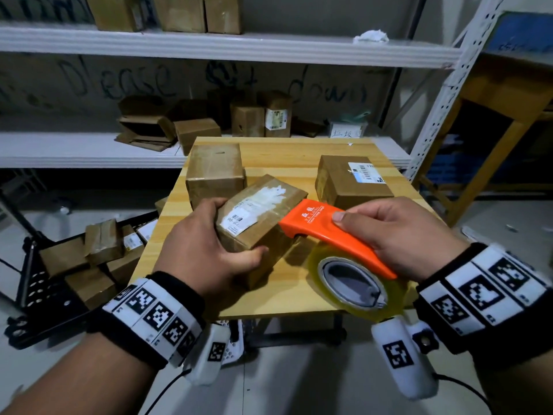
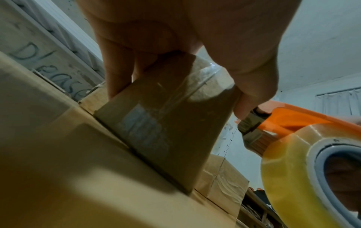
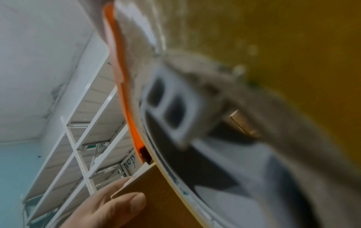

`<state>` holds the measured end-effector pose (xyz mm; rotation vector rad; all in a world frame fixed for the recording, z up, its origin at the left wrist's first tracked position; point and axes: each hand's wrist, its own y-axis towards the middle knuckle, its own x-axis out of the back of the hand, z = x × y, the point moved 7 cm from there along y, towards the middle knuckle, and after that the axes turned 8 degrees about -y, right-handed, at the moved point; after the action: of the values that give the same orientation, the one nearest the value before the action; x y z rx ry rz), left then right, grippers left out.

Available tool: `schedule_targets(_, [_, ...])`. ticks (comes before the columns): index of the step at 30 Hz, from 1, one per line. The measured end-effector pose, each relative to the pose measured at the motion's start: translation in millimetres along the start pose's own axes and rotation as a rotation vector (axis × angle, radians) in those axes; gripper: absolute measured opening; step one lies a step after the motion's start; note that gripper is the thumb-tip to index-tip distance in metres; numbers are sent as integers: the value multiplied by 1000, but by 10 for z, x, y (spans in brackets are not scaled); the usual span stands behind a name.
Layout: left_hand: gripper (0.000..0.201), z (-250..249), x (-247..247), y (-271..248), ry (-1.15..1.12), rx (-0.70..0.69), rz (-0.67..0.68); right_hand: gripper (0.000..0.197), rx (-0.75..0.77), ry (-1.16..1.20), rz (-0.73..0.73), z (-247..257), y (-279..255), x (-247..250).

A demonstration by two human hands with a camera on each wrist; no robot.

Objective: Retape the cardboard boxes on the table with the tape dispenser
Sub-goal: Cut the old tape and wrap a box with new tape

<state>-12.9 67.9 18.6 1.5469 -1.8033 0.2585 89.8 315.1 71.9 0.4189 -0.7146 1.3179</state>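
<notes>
You work in a dim storeroom: white metal shelving (image 1: 227, 46) lines a scribbled grey wall (image 1: 329, 82); pale tiled floor (image 1: 299, 384) lies underfoot.

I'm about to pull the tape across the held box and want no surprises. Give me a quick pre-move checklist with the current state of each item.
1. Left hand grips the tilted box, thumb on its near face: ok.
2. Right hand grips the orange tape dispenser, thumb on top: ok.
3. Dispenser nose at the box's right edge: ok in the head view; actual contact cannot tell.
4. Tape end stuck to the box: cannot tell.
5. Box braced on the table: its lower edge rests there, the box tilted: ok.
6. Path clear: the labelled box and the rear box stand apart from the dispenser: ok.
</notes>
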Motion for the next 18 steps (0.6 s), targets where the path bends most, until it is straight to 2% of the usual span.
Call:
schedule_targets(4, [116,-79,-11,-26,-26,-45,25,30,-7,16,-10,-29,-18,23])
schedule_targets(9, [103,-75,-43,-26,2,-57,43,30,-5,9,20,-54,-19,5])
schedule_targets(18, [105,-97,-36,-26,-31,-32,53,34,-41,13,55,-180,-43,3])
